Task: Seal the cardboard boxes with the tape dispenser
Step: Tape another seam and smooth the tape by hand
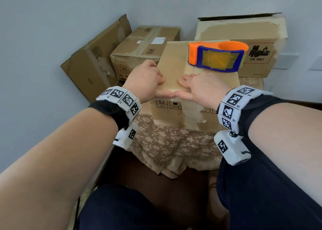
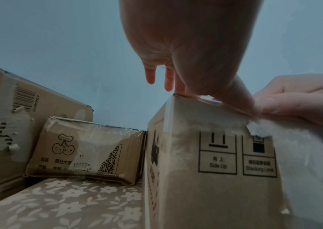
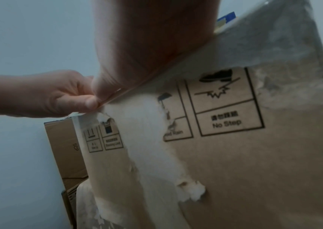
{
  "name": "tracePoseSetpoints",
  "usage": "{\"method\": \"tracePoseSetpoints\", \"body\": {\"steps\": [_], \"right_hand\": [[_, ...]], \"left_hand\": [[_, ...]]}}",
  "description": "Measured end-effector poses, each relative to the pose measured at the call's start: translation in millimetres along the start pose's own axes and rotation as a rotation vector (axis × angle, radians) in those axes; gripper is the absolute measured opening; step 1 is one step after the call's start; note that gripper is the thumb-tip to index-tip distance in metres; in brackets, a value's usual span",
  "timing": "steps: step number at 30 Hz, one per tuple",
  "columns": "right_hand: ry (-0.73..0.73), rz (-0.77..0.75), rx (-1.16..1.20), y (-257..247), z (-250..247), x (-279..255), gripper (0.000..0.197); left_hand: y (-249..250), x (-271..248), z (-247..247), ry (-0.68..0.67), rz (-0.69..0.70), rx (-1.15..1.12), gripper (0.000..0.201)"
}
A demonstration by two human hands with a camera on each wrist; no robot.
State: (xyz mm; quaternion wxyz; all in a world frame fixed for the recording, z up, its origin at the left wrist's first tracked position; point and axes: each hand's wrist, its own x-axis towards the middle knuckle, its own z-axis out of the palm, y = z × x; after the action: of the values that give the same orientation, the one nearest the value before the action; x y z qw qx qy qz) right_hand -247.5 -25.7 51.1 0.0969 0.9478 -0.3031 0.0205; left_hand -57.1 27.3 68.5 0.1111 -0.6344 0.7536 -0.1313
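Both the left hand (image 1: 145, 79) and right hand (image 1: 200, 87) lay flat, fingers extended, pressing the brown cardboard box (image 1: 176, 69) top, the orange-and-blue tape dispenser (image 1: 217, 55) resting at its 1 o'clock corner.

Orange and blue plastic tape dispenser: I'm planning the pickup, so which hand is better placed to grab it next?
Probably the right hand. The orange and blue plastic tape dispenser sits on the far right part of the brown cardboard box top, just beyond that hand; the left hand presses the box's left side.
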Motion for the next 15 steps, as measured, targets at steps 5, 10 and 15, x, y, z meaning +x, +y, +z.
{"method": "tracePoseSetpoints", "body": {"steps": [5, 10, 15], "right_hand": [[-0.001, -0.011, -0.042, -1.6, 1.9, 2.1, 0.073], [0.003, -0.008, -0.091, -3.0, 5.9, 5.7, 0.071], [0.023, -0.016, -0.106, -4.7, 7.9, 6.6, 0.061]], "left_hand": [[2.1, -1.4, 0.8, 0.016, 0.013, 0.014, 0.117], [2.8, -2.3, 3.5, 0.035, 0.009, 0.009, 0.108], [3.3, -3.3, 8.6, 0.077, 0.015, -0.03, 0.1]]}}
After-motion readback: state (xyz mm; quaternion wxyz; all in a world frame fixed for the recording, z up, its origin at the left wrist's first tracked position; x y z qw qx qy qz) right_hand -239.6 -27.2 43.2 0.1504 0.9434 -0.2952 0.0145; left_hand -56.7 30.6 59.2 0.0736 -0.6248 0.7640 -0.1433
